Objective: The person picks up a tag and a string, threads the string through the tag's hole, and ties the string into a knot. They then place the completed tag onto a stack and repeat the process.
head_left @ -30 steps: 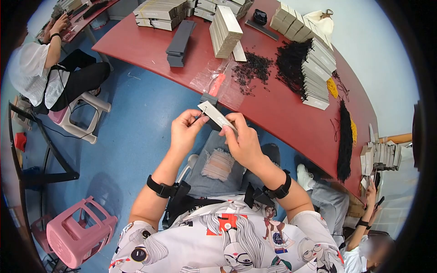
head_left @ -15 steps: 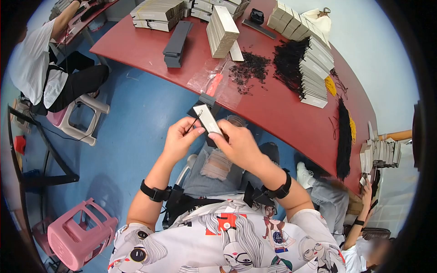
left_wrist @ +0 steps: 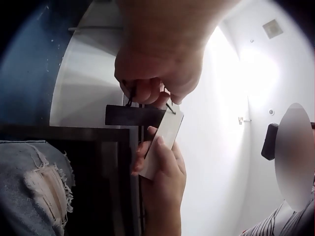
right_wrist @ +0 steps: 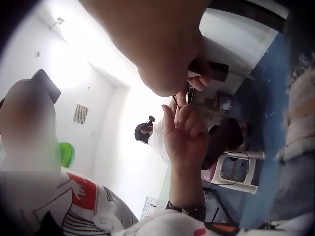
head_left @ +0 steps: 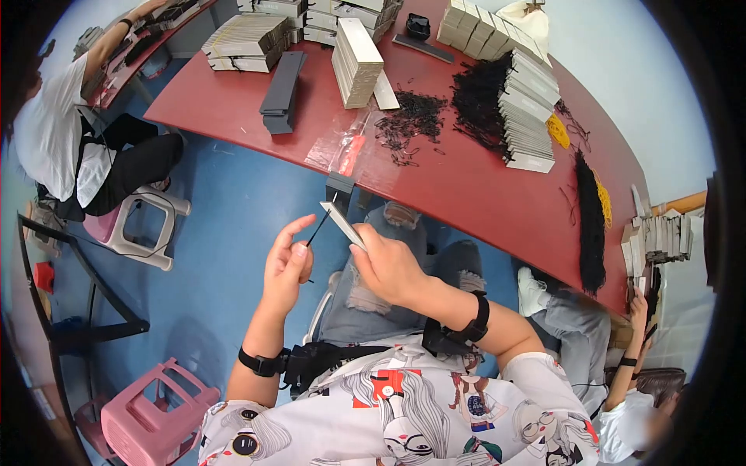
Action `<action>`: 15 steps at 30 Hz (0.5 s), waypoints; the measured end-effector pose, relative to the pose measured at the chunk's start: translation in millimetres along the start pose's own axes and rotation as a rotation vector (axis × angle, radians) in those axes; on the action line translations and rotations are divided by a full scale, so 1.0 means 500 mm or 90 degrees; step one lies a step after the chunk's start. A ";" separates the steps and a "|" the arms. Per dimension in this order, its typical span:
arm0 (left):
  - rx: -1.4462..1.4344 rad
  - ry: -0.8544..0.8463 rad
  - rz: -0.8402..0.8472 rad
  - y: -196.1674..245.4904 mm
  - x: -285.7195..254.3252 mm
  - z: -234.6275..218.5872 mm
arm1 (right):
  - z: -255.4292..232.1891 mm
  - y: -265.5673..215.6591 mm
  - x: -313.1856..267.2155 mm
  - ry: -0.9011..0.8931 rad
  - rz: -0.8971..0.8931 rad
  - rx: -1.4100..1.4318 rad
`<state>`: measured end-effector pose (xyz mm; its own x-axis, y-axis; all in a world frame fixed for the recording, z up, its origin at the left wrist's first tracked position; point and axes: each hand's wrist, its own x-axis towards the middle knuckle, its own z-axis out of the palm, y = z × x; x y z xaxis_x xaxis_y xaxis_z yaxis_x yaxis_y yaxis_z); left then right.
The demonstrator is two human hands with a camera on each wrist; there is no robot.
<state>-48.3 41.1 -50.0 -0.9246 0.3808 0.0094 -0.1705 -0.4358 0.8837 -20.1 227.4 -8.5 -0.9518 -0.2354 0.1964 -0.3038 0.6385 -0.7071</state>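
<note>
Currently tag (left_wrist: 169, 129) in right hand (head_left: 391, 266), cord (head_left: 318, 227) apparently pinched by left hand (head_left: 284, 269).

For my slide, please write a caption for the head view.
Right hand holds a tag; left hand pinches its black cord, beside a red table.

Red counter (head_left: 466, 186); blue floor (head_left: 210, 256) beneath and around counter. White wall (head_left: 614, 78) beyond counter. Pink stool (head_left: 136, 423) well apart from counter. Bright light (left_wrist: 263, 69) above counter.
</note>
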 end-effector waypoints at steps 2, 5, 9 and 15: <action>0.084 0.029 0.037 -0.001 0.004 -0.001 | 0.007 0.013 0.006 -0.019 -0.055 -0.028; 0.072 0.040 0.001 0.007 0.005 0.003 | 0.013 0.009 -0.001 -0.050 -0.099 -0.054; 0.060 0.041 0.024 0.000 0.000 0.000 | -0.026 -0.019 -0.005 -0.176 -0.011 -0.010; 0.045 0.051 0.112 0.054 0.032 0.073 | -0.110 0.000 0.018 -0.026 0.070 0.302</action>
<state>-55.3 65.0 -8.9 -0.9626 0.2365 0.1320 0.0179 -0.4306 0.9024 -30.8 265.8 30.7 -0.9720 -0.2197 0.0838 -0.1410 0.2592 -0.9555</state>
